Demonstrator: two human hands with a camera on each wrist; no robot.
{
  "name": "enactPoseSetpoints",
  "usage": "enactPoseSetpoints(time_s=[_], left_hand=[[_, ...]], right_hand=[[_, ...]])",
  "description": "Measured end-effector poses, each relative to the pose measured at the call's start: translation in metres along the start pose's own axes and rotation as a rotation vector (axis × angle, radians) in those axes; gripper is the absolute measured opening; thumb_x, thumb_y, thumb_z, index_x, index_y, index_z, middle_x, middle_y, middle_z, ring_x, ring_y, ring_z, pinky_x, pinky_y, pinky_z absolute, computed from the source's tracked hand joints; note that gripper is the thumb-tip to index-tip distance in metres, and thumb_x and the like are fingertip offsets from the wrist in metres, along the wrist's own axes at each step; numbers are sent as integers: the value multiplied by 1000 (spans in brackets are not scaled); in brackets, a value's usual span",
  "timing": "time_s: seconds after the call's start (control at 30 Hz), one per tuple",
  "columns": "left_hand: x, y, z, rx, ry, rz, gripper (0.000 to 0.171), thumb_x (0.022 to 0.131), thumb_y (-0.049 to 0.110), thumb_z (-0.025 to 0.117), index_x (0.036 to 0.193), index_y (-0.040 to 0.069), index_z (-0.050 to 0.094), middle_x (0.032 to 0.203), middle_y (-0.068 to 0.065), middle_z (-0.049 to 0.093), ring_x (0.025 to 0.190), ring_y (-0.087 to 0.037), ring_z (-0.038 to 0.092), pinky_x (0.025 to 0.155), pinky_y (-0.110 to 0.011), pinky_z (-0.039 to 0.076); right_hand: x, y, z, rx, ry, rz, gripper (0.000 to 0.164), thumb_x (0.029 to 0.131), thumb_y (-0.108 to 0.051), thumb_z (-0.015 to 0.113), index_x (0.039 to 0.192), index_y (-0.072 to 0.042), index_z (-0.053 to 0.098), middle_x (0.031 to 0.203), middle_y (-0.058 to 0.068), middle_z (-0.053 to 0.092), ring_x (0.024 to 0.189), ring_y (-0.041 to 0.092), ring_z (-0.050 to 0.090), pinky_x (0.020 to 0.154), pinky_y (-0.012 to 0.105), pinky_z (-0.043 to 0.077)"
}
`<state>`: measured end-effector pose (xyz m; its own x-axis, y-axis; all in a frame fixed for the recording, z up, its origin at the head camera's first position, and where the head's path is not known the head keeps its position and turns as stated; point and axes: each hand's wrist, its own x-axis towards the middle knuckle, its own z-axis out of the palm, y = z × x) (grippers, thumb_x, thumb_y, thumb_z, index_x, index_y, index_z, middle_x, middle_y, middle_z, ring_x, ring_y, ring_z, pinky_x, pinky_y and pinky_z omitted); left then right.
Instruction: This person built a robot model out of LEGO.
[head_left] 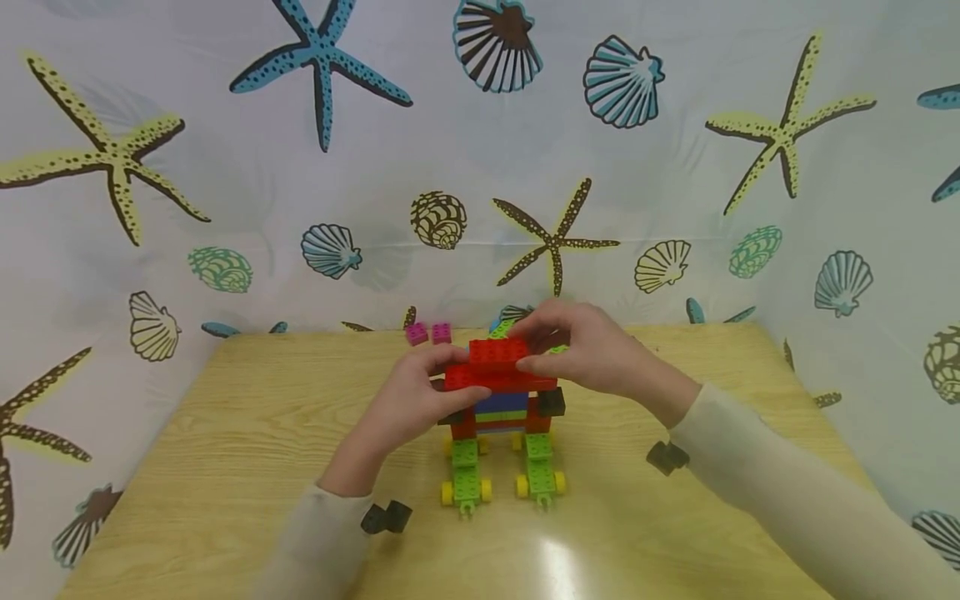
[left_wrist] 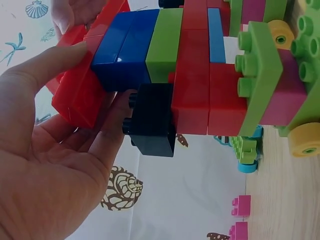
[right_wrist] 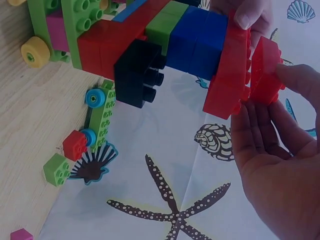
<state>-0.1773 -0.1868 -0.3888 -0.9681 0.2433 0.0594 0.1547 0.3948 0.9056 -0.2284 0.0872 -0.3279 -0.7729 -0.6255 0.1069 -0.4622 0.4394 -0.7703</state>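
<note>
A tall toy-brick figure stands on two green wheeled bases (head_left: pixel 465 479), its body stacked from red, lime green (left_wrist: pixel 164 45) and blue bricks (left_wrist: pixel 125 45). Black bricks (left_wrist: pixel 152 120) stick out at its sides. Across the top lies a row of red bricks (right_wrist: pixel 225 75); my left hand (head_left: pixel 397 404) grips its left end between thumb and fingers. My right hand (head_left: pixel 592 354) pinches another red brick (right_wrist: pixel 266 70) over that row. In the right wrist view this brick sits slightly tilted against the row's studs, with a narrow gap showing at one end.
Two pink bricks (head_left: pixel 441 333) lie at the table's back edge, left of the figure. Behind it are a green base with blue wheels (right_wrist: pixel 102 115), a red brick (right_wrist: pixel 75 145) and a lime brick (right_wrist: pixel 56 169). A shell-patterned cloth (head_left: pixel 375 192) hangs around the wooden table (head_left: pixel 285 467).
</note>
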Motion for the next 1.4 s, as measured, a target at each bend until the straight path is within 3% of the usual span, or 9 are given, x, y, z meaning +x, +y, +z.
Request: enactPoseSetpoints(time_s=[0.7,0.97,1.17,1.4], left_hand=[[-1,-2,-1,-36,-5,-35,43,100,22,87,137,6,73,145,-20,69,117,-38,81,94,-44,71],[-5,-2,-13,-42,0,-20,42,101,22,86,139,10,73,146,-15,69,126,-37,76,102,-44,68],[-6,-3,-20,-85,18,-11,40,102,17,84,140,9,74,148,-14,70,132,-40,74,105,-46,67],[-6,-1,-15,-62,41,11,40,102,18,84,140,10,76,147,-13,70,132,-39,73,104,-44,68]], right_hand=[[-4,9,6,8,-35,-12,36,101,-19,83,136,-11,77,133,7,75,121,27,76,113,51,63],[-4,7,6,6,-40,0,44,102,-26,83,141,-10,74,135,6,77,123,26,75,115,52,61],[-1,3,11,-1,-14,20,34,103,-30,82,134,-15,80,128,4,78,113,22,76,107,46,65],[1,4,15,-7,5,49,29,101,-28,84,128,-17,83,123,3,79,104,20,75,96,36,65]])
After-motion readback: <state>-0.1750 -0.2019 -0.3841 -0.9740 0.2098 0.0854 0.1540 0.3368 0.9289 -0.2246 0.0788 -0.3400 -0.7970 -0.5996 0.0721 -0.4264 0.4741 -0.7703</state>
